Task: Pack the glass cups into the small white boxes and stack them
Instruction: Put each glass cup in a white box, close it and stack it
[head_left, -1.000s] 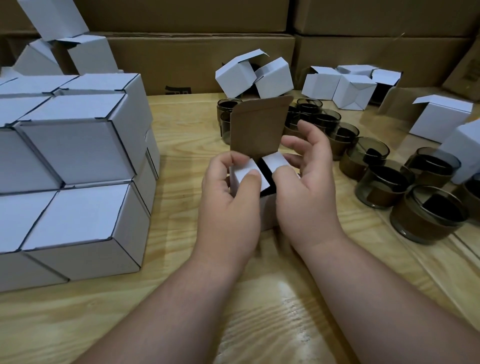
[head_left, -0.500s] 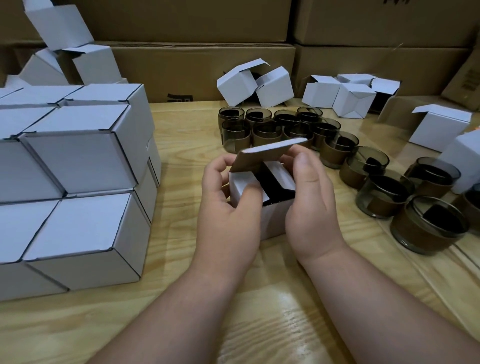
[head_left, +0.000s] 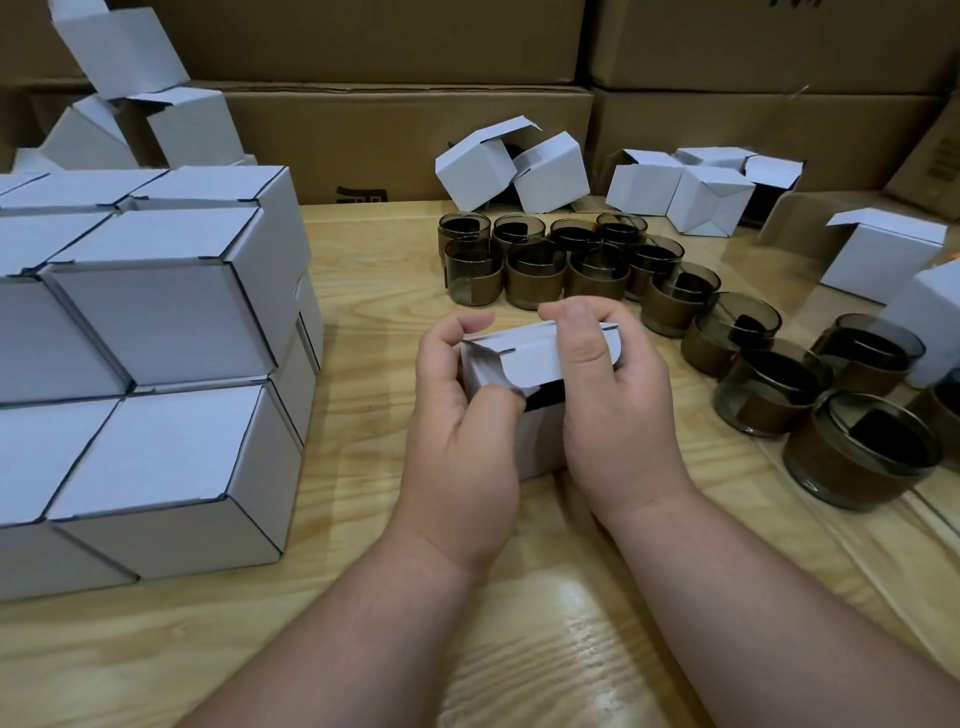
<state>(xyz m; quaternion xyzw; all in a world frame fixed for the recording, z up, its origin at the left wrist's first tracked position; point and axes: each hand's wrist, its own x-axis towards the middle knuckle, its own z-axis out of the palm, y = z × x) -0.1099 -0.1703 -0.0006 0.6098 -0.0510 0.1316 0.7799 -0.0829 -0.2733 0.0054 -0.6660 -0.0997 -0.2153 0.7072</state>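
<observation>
Standing at the left, the stack of closed boxes (head_left: 156, 364) is cut off by the edge. Mid-surface, the left hand (head_left: 462, 415) and right hand (head_left: 613, 410) curl fingers round an upright small box (head_left: 530, 374), hiding most of it; its lid lies nearly flat. Brown glass cups (head_left: 675, 312) spread right.

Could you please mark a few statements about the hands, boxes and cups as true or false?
1. Both hands hold the box. True.
2. The box's lid stands straight up. False: it is folded down, nearly closed.
3. The stack of closed boxes is on the right. False: it is on the left.
4. Unpacked cups stand on the table. True.
5. A cup rests on top of the stack. False: none does.
</observation>
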